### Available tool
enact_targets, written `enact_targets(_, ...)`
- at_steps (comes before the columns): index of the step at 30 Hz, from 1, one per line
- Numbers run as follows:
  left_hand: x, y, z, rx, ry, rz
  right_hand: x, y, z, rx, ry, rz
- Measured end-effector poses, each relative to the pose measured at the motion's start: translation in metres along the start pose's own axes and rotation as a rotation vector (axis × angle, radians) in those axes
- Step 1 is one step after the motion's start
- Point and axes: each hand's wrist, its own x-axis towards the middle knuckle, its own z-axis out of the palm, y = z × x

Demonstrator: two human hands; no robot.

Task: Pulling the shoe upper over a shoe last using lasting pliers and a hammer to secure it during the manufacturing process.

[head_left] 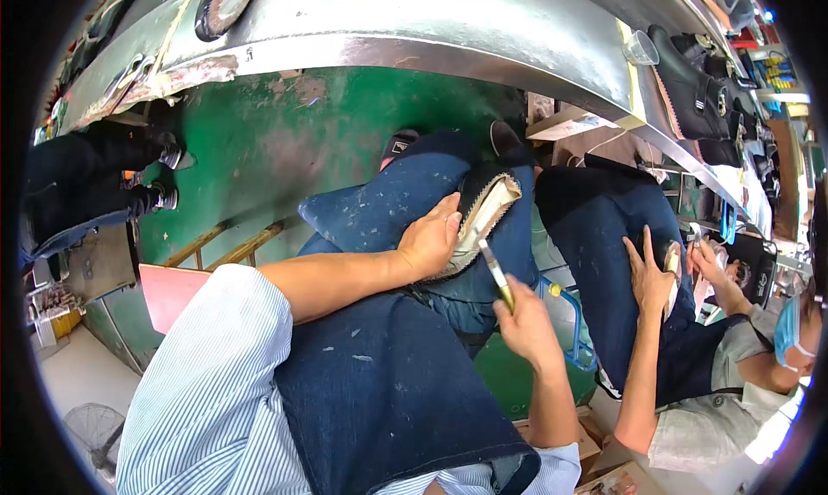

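Note:
My left hand (430, 239) is closed around the side of a dark shoe upper (488, 210) that rests on my lap, its pale underside turned up and ringed by a jagged, toothed edge. In my right hand (528, 322) is a brush (498, 275) with a yellowish-green handle. Its pale tip is at the shoe's underside, near the edge on the right; whether it touches I cannot tell. Beneath the shoe lies a dark blue apron (379, 379) with whitish spots.
A metal workbench (414, 21) spans the far side, with a shoe (226, 5) at its left. Black boots (690, 94) and a clear cup (639, 48) stand at its right. A co-worker (733, 383) sits close on my right, holding another shoe. Another person's legs (95, 180) are at left.

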Motion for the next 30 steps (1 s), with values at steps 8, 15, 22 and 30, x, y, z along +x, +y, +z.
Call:
enact_targets(8, -0.003, 0.004, -0.01, 0.035, -0.037, 0.051, 0.05, 0.003, 0.0, -0.401, 0.233, -0.062)
enact_targets(15, 0.0, 0.009, -0.021, 0.28, -0.193, 0.248, 0.042, 0.036, 0.051, -0.024, 0.532, -0.064)
enact_targets(22, 0.016, 0.027, -0.037, 0.358, -0.397, 0.145, 0.042, -0.003, -0.047, 0.109, -0.106, 0.194)
enact_targets(30, 0.021, 0.031, -0.045, 0.328, -0.472, 0.089, 0.036, 0.007, -0.05, 0.153, -0.105, 0.194)
